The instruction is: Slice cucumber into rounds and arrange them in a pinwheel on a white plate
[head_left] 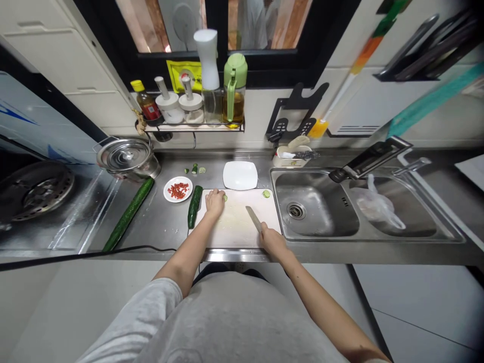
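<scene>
My right hand (273, 241) is wrapped round the handle of a kitchen knife (253, 218), its blade pointing up and left over the white cutting board (238, 237). On the board's upper left, my left hand (215, 202) has its fingers curled round a small cucumber piece (225, 198), of which only a green end shows. A cucumber slice (266, 193) lies near the board's upper right corner. Along the left edge rests a thick length of cucumber (194, 206). Wet pale traces mark the middle of the board.
Behind the board stands a white rectangular plate (240, 175); left of it are cucumber scraps (194, 169) and a small plate of chopped red pieces (178, 189). A long cucumber (128, 214) and lidded steel pot (128, 159) are farther left. The sink (317, 201) lies right.
</scene>
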### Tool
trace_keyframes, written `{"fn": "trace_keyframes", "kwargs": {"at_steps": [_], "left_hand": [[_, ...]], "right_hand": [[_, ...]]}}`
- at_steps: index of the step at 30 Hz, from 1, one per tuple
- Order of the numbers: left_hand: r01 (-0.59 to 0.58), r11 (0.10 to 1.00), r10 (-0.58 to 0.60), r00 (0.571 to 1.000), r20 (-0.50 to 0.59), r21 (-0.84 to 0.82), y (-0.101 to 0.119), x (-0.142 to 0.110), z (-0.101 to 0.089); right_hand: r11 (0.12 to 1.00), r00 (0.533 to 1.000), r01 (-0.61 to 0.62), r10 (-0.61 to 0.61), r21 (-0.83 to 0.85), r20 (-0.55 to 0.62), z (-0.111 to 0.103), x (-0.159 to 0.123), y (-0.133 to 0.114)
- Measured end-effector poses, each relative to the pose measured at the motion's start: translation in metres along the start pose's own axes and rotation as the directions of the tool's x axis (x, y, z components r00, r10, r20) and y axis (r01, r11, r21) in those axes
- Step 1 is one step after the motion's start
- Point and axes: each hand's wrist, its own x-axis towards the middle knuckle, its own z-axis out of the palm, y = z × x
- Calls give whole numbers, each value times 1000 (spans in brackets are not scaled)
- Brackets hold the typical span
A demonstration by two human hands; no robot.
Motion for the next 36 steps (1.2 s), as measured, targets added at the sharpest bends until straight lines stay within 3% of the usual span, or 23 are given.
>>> {"fn": "trace_keyframes", "kwargs": {"at_steps": [6, 10, 14, 24, 29, 36], "left_hand": [[116, 982, -108, 992, 65, -149, -2, -7, -9], [210, 928, -141, 962, 232, -308, -13, -21, -9], [229, 912, -107, 934, 341, -340, -19, -42, -3], [197, 963, -150, 959, 240, -185, -21, -60, 6], [187, 967, -138, 956, 260, -172, -27, -57, 7], [168, 973, -124, 959, 256, -158, -27, -57, 11]], "right_hand": [[1000, 1000, 5, -5, -17, -5, 3, 2, 2], [1000, 1000, 17, -17, 2, 3, 3, 2, 2], [1000, 1000, 18, -18, 2, 5, 1, 1, 1], [988, 992, 121, -124, -95, -21, -5, -13, -10], [966, 971, 239, -239, -98, 13, -1, -20, -28], [950, 959, 283, -282, -132, 24, -1, -18, -39]]}}
